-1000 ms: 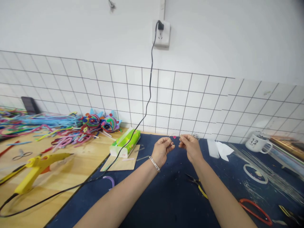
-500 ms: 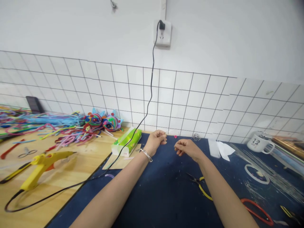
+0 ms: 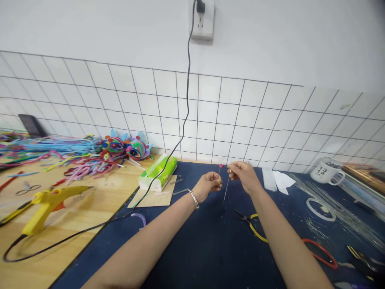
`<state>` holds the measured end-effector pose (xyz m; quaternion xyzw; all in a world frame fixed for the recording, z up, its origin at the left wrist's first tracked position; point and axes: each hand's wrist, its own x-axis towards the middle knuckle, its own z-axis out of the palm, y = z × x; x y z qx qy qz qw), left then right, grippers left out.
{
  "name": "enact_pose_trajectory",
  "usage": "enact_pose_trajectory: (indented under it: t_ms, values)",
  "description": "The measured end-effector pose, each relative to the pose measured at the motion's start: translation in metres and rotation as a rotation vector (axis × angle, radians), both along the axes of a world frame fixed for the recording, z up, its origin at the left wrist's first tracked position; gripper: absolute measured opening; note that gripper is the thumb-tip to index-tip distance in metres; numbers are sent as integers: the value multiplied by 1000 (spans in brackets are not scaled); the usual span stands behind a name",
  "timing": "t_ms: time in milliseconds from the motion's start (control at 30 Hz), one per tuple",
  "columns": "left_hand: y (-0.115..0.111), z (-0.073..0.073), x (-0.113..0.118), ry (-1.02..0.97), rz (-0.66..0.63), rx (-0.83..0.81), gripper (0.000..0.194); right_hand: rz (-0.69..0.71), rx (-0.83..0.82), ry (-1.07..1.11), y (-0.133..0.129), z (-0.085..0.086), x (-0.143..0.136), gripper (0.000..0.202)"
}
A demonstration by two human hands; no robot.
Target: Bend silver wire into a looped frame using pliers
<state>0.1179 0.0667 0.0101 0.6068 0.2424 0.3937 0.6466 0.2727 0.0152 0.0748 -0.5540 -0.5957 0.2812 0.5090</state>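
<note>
My right hand [image 3: 244, 176] pinches the top of a thin, straight piece of wire [image 3: 226, 190], which slants down toward the dark blue mat [image 3: 198, 237]. Close beside it on the left, my left hand [image 3: 208, 185] is closed, thumb against fingertips; whatever it grips is too small to name. Just beyond the left fingertips shows a small pink-red round piece [image 3: 221, 165]; I cannot tell whether it is held or lies behind. Pliers with yellow handles [image 3: 255, 229] lie on the mat by my right forearm.
A yellow glue gun [image 3: 48, 204] lies on the wooden board at left, its black cord crossing up to the socket [image 3: 202, 20]. Colourful pipe cleaners [image 3: 60, 146] and a green tissue pack [image 3: 159, 172] stand left. Long wires [image 3: 333, 200] and a white mug [image 3: 326, 171] are right.
My left hand has moved right and slightly down, nearer my right hand. My right hand has risen and now shows a wire hanging from its fingers. The camera view has tilted down slightly.
</note>
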Motion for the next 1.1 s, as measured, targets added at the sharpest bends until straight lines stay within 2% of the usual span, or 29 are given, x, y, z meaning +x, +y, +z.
enact_pose_trajectory:
  t_ms: [100,233,333,433,567,733,933,1100]
  values:
    - [3,-6,0,87,18,71,16,-7,-40,-121,1,1,10,32]
    - [13,-10,-4,256,57,206,12,-66,-88,-348,0,8,45,23]
    - [21,-7,-10,408,87,341,9,-98,-117,-516,-3,14,73,14]
    - [29,-1,-19,544,144,483,12,-40,-175,-642,-5,13,87,10]
    - [34,2,-29,711,182,611,17,67,-257,-741,1,-1,86,9]
    - [34,-9,-27,851,141,683,14,93,-324,-798,11,-22,90,8]
    - [34,-20,-21,895,125,703,9,-9,-275,-795,13,-28,99,10]
    - [36,-18,-24,808,165,647,5,-132,-148,-747,11,-21,84,12]
